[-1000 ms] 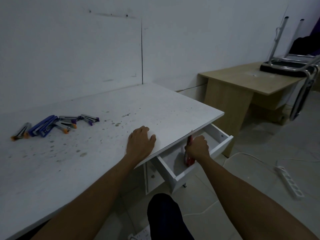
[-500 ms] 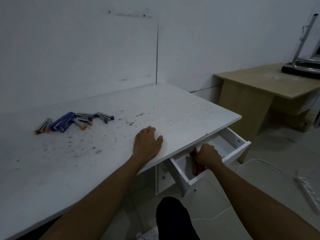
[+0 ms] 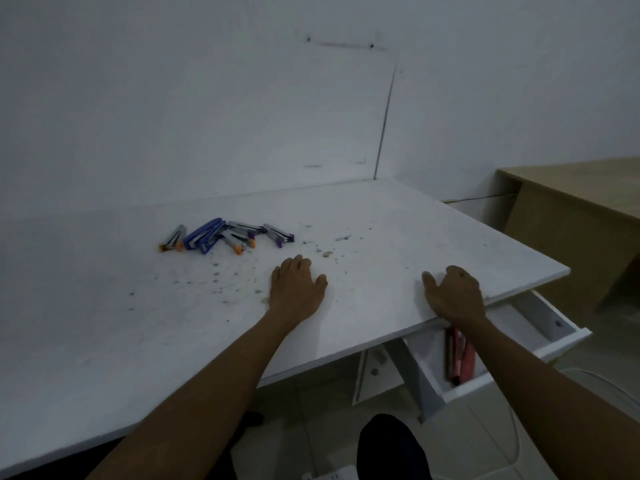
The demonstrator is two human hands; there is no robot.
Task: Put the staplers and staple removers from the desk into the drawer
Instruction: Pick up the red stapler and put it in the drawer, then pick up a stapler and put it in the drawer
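Observation:
A blue stapler [image 3: 203, 234] lies on the white desk [image 3: 104, 323] toward the back left. Around it lie small metal staple removers, some with orange tips [image 3: 172, 240] [image 3: 238, 242] and one with purple tips [image 3: 279, 234]. A white drawer [image 3: 512, 365] stands pulled out under the desk's right front edge, and a red stapler [image 3: 458, 358] lies inside it. My left hand [image 3: 297, 289] rests flat on the desk, empty. My right hand [image 3: 454, 295] is above the desk edge over the drawer, fingers apart, holding nothing.
A wooden desk [image 3: 581, 199] stands to the right beyond the drawer. Dark specks stain the white desk near my left hand. White cables [image 3: 595, 381] run over the tiled floor. My dark knee [image 3: 389, 445] is below the desk edge.
My right hand has let go of the red stapler in the drawer and risen to the desk edge. The view has swung left. My left hand has stayed flat on the desk.

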